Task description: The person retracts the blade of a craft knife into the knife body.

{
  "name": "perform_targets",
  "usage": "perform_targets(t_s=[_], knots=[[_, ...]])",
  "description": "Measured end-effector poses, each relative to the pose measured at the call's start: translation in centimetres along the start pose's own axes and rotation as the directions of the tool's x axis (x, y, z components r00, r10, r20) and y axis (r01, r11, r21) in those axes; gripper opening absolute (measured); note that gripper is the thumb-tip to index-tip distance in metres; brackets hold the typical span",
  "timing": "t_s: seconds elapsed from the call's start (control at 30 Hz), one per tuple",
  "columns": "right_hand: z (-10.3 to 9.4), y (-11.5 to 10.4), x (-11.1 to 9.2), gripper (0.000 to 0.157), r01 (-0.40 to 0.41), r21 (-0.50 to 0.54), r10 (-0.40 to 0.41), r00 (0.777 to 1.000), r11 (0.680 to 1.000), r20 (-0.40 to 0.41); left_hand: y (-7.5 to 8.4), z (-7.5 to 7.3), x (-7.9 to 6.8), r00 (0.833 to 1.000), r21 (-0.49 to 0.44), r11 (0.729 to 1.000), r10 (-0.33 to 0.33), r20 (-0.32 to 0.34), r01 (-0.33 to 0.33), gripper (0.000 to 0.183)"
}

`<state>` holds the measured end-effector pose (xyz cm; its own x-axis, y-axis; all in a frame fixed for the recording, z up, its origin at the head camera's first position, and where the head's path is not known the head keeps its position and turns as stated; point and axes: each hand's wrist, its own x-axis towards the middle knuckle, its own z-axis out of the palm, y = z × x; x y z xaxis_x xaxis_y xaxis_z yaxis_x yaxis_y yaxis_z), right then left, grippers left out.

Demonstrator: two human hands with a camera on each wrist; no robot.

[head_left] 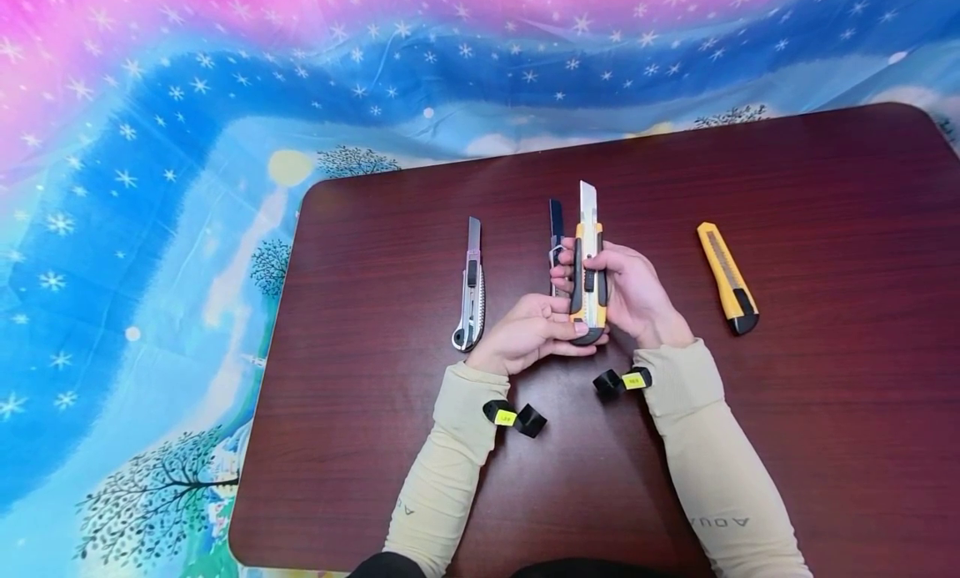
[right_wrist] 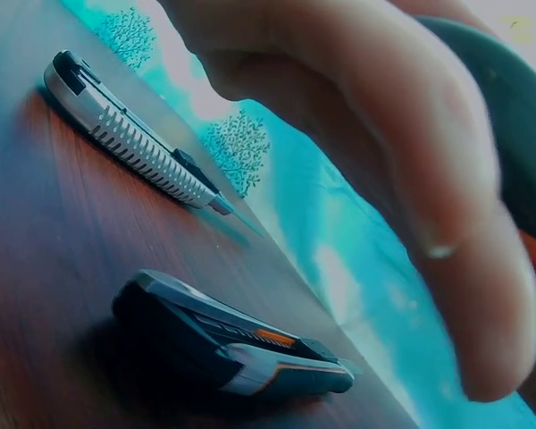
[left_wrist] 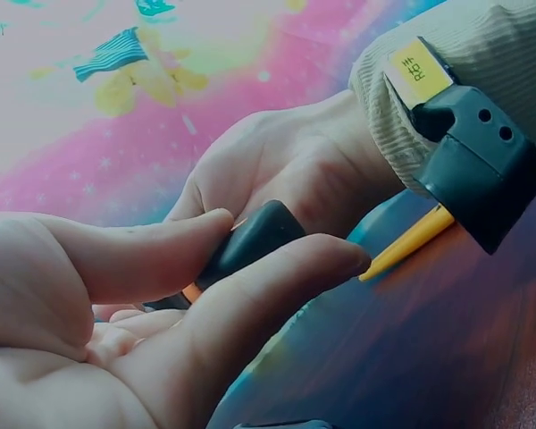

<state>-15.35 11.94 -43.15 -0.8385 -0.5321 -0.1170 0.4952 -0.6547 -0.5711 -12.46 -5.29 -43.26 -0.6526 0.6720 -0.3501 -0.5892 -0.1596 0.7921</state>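
Observation:
A yellow and black box cutter (head_left: 588, 265) is held up over the table, its wide blade (head_left: 588, 196) slid out and pointing away. My right hand (head_left: 637, 290) grips its body from the right, thumb on the black slider. At the butt end, my left hand (head_left: 528, 332) pinches the cutter between thumb and fingers. The left wrist view shows the black butt (left_wrist: 255, 241) between the left thumb and a finger. Behind the hands lies a dark box cutter (head_left: 556, 223), partly covered in the head view; its black and grey handle (right_wrist: 241, 344) shows in the right wrist view.
A silver box cutter (head_left: 471, 290) with its blade out lies left of the hands. To the right lies a slim yellow box cutter (head_left: 726, 278) with a black end. The dark wood table (head_left: 360, 444) has a patterned cloth (head_left: 150, 228) beyond its edges.

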Motion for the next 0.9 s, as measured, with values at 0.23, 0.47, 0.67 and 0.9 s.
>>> perform_targets(t_s=[0.23, 0.47, 0.67, 0.9], knots=[[0.11, 0.03, -0.02, 0.039, 0.021, -0.024, -0.021, 1.000, 0.999, 0.002, 0.07, 0.01, 0.08, 1.000, -0.019, 1.000, -0.006, -0.004, 0.006, 0.037], [0.10, -0.13, -0.08, 0.040, 0.018, -0.007, -0.018, 1.000, 1.000, 0.011, 0.06, 0.08, 0.08, 1.000, -0.017, 1.000, 0.000, -0.005, 0.000, 0.037], [0.13, -0.19, -0.11, 0.042, 0.024, 0.003, -0.024, 0.999, 1.000, 0.037, 0.04, 0.13, 0.08, 1.000, -0.035, 0.999, 0.013, -0.011, -0.013, 0.035], [0.05, -0.16, -0.14, 0.043, 0.033, -0.002, -0.033, 0.997, 0.999, 0.064, -0.01, 0.06, 0.13, 1.000, -0.053, 0.999, 0.009, -0.009, -0.009, 0.035]])
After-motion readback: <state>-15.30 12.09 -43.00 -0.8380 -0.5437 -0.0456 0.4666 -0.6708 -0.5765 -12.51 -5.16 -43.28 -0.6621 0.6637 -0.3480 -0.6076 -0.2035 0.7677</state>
